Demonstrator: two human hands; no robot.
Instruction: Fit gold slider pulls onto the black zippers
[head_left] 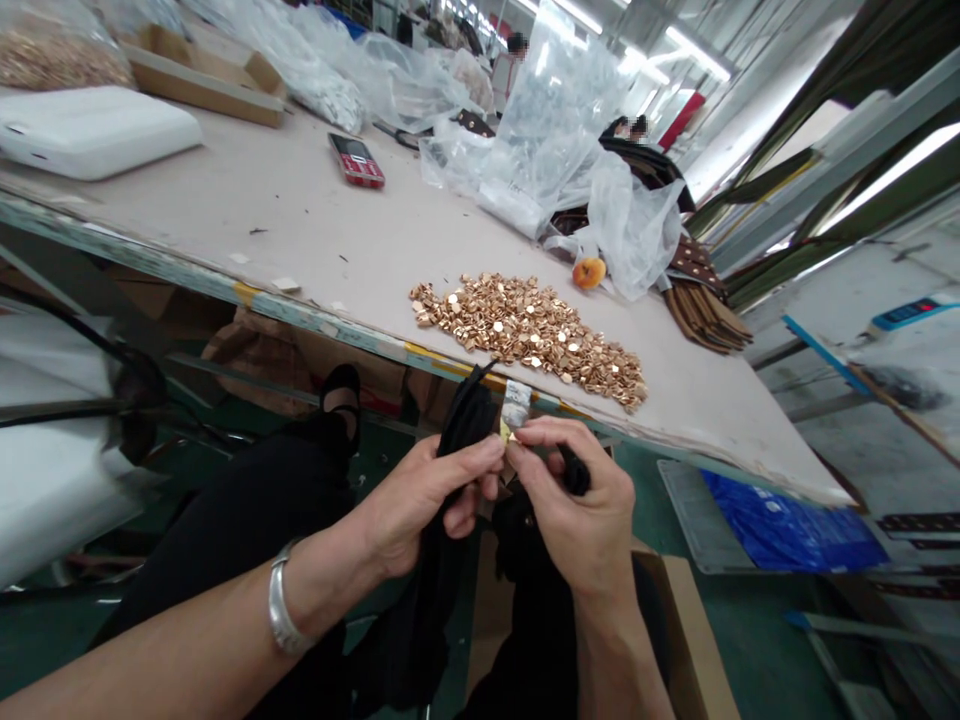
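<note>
A bundle of black zipper tape (469, 425) is wrapped in the fingers of my left hand (427, 490) and hangs down toward my lap. My right hand (574, 490) is closed, its thumb and forefinger pinching a small gold zipper slider (511, 437) right by my left thumb tip. A rolled black end (576, 470) shows in the curled fingers of the right hand. Just beyond both hands, a heap of small gold zipper sliders (525, 330) lies on the table near its edge. How the slider meets the tape is too small to tell.
On the table (262, 220) are a red phone (356, 160), a white case (97, 130), a cardboard tray (202, 80), plastic bags (540, 150), an orange-yellow fruit (589, 272) and stacked brown pieces (701, 300). An open carton (686, 630) stands below, near a blue bag (787, 520).
</note>
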